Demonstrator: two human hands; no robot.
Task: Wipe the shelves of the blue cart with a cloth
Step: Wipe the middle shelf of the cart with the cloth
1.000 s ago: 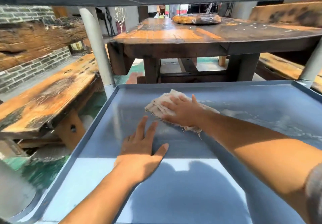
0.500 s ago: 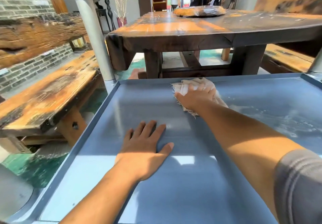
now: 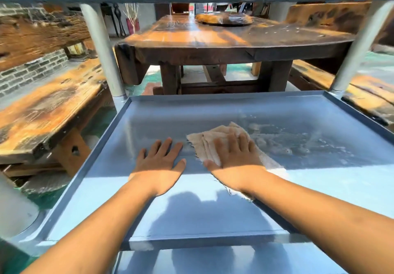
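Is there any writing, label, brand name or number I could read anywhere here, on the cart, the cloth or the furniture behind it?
None can be read.
Blue cart shelf: plain, no label or number.
Cloth under the right hand: no print or tag showing.
Left hand: flat on the shelf, covering no visible text.
Wooden table and bench: bare wood.
Far background: too small and blurred to tell.

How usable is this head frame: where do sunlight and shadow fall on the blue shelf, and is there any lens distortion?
Head view: sunlight hits the near half of the blue metal cart shelf, with shade beyond, where the right hand presses the beige cloth; the grey cart posts splay outward, showing wide-angle distortion.
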